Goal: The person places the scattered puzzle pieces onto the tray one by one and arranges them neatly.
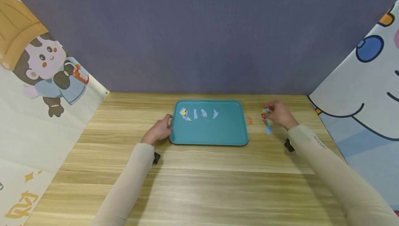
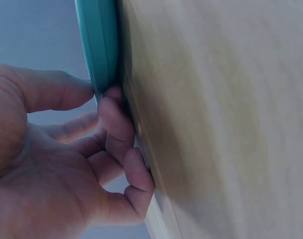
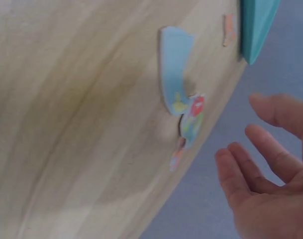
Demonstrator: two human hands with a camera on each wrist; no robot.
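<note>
A teal tray point(image 1: 209, 132) lies on the wooden table, its rim pinched at the left side by my left hand point(image 1: 159, 129). In the left wrist view the thumb presses the rim point(image 2: 97, 45) while the curled index finger sits under it. Several flat printed pieces, like puzzle pieces, form a row in the tray, among them a yellow-and-lilac piece point(image 1: 184, 113) and a pale triangular piece point(image 1: 215, 114). My right hand point(image 1: 280, 114) hovers over a small group of pieces, including a curved light-blue piece point(image 3: 173, 64) and a red-and-green piece point(image 3: 193, 117). Nothing shows between its loosely bent, spread fingers.
A small orange piece point(image 1: 249, 120) lies on the table just right of the tray. A grey-blue panel point(image 1: 205, 38) rises behind the table point(image 1: 199, 191). Printed cartoon panels stand at the left and right sides.
</note>
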